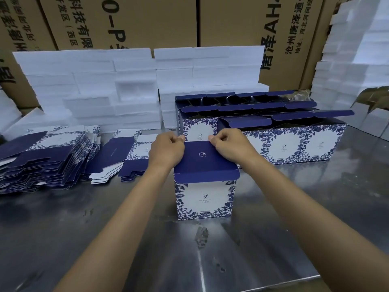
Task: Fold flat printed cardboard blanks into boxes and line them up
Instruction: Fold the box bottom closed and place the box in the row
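Observation:
A blue-and-white floral box (205, 199) stands upright on the steel table (126, 239), its dark blue lid flap lying across the top. My left hand (167, 149) pinches the lid's far left corner. My right hand (228, 147) pinches the far right corner. Both hands have curled fingers at the back edge of the lid. Behind and to the right stand rows of folded boxes (282, 144) with their lids up. Flat printed blanks (48, 157) lie stacked at the left, with a smaller pile (130, 157) beside my left hand.
White foam blocks (117, 85) are piled along the back, with more at the right (355, 60). Tall brown shipping cartons (130, 20) stand behind them. The table's front edge (273, 283) runs at the lower right.

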`<state>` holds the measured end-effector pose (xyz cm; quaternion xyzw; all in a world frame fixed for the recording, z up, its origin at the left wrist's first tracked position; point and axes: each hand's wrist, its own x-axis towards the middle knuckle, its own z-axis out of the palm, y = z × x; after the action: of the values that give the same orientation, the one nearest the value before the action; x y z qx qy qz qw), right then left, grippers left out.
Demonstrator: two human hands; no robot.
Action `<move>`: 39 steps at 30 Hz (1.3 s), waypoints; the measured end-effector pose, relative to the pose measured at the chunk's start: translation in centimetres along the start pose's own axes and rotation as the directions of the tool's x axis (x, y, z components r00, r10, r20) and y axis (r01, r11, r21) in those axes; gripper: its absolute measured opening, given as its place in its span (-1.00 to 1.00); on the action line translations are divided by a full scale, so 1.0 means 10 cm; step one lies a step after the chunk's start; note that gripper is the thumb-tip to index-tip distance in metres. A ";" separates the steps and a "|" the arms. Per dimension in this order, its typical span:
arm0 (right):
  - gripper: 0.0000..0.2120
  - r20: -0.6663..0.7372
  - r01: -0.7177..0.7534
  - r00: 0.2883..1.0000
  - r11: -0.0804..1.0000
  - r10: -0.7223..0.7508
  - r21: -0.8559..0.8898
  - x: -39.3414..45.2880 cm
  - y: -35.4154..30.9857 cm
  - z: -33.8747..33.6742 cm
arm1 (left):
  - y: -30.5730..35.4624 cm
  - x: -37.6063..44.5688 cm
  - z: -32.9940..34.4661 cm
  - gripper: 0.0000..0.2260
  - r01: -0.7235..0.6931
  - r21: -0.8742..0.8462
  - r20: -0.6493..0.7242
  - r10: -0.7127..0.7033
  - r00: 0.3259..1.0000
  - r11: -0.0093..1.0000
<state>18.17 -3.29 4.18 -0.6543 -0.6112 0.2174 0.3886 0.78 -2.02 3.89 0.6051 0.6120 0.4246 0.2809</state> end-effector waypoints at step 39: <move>-0.82 -0.121 0.386 0.922 0.859 -0.367 0.336 -0.60 0.16 0.15 | -0.29 -0.54 0.03 -0.85 -0.384 -0.403 -0.008 0.416 0.909 0.831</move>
<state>17.04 -8.67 0.90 -0.4471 -0.6677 0.2260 0.5506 0.17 -6.94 0.32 0.6667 0.3614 0.5642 0.3264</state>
